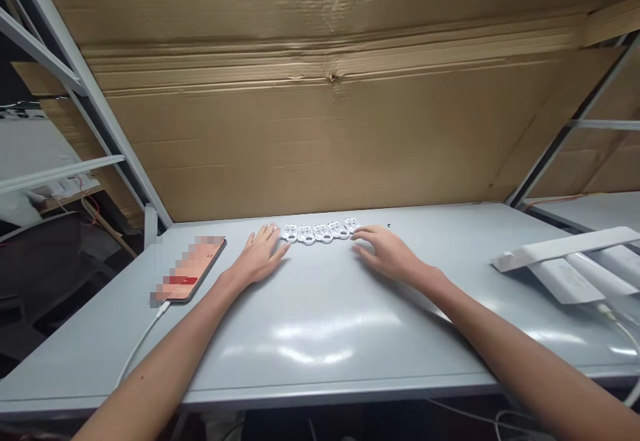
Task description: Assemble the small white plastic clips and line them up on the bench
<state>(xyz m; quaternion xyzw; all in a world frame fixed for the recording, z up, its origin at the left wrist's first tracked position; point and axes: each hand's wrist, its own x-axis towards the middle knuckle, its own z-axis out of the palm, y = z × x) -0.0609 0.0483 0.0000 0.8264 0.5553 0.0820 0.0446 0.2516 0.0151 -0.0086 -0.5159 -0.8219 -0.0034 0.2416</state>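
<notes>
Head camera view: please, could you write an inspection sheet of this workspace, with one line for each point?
Surface: pale, glossy tabletop, reflecting light.
Job's things: five small white cut-out pieces in a slightly curved row.
Clutter: smartphone at the left; white bar across white blocks at the right; small dark speck beyond the right hand.
Hands: left hand and right hand at opposite ends of the row, fingers open; contact with the pieces unclear.
Cables: white cable plugged into the smartphone; another white cable at the blocks.
Surroundings: cardboard panel behind, grey metal frame at the sides.
</notes>
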